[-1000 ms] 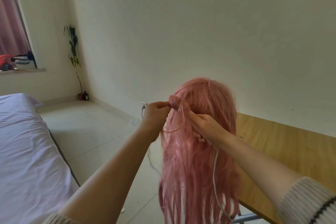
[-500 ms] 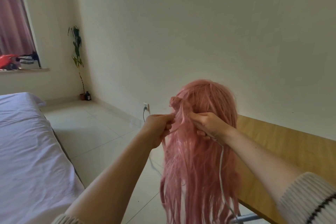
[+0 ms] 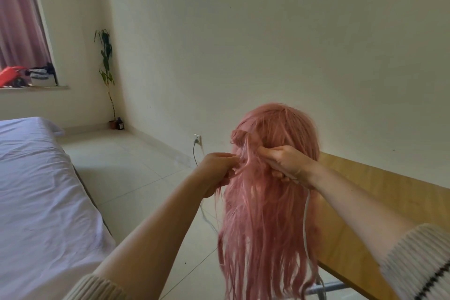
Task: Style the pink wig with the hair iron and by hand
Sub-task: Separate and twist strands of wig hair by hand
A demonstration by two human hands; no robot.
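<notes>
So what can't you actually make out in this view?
- Head view: whatever supports the pink wig is hidden by its hair.
- Fingertips of left hand and right hand are buried in strands.
- Hair iron: not seen; a white cord drops from the right hand.
- Windowsill clutter: too small.
</notes>
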